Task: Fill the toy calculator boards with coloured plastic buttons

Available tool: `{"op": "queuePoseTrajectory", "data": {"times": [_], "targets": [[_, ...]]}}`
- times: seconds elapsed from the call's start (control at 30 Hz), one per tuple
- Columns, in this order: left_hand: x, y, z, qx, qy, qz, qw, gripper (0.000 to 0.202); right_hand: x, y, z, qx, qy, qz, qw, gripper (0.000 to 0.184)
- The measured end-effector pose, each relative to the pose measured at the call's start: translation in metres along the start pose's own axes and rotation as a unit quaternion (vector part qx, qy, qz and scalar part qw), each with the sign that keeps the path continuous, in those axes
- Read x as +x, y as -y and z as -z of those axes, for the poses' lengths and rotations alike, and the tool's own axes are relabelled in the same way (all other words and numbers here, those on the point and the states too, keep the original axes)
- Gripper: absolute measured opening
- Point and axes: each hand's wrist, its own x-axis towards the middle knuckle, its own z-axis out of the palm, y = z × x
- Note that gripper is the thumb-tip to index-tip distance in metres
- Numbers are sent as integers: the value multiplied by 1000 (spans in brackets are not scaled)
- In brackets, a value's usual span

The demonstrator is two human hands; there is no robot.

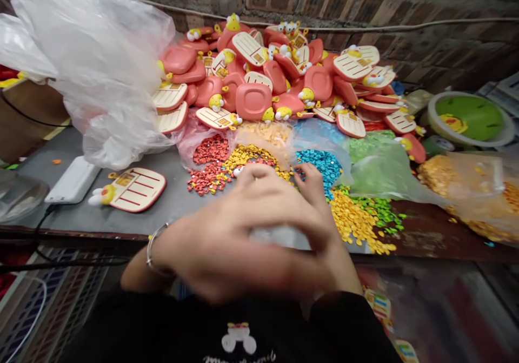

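My left hand [243, 228], with a silver bracelet at the wrist, is curved in front of my chest and smeared by motion. Whether its fingers hold anything cannot be told; a pale patch shows through the gap under them. Just beyond, my right hand [314, 190] has its fingertips bent together beside the blue pieces [324, 163]; anything between them is too small to make out. Partly behind my left hand lie red pieces [208, 173] and yellow pieces [251, 153]. Nearer my right forearm are orange-yellow pieces [352, 214] and green pieces [387, 214].
A heap of red and cream duck-headed boards [253, 101] rises against the brick wall [324, 0]. One board [138, 190] lies at left, by a white power bank [73, 182] and a big plastic bag [105, 54]. A green-filled tub [470, 117] stands at right.
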Motion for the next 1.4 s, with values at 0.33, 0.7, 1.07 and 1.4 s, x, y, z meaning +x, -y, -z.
{"op": "queuePoseTrajectory", "data": {"times": [0.33,0.7,1.07,1.4], "targets": [[100,32,-13,84,121,-45,988,77,19,22,-42,45,131,116,983,12],[79,40,-36,101,129,-19,986,100,-1,39,-34,92,175,94,976,16],[79,42,-37,118,132,-32,984,99,-5,37,-37,143,137,65,978,12],[77,49,-45,127,126,-46,983,112,-12,42,-51,106,110,67,986,14]]}}
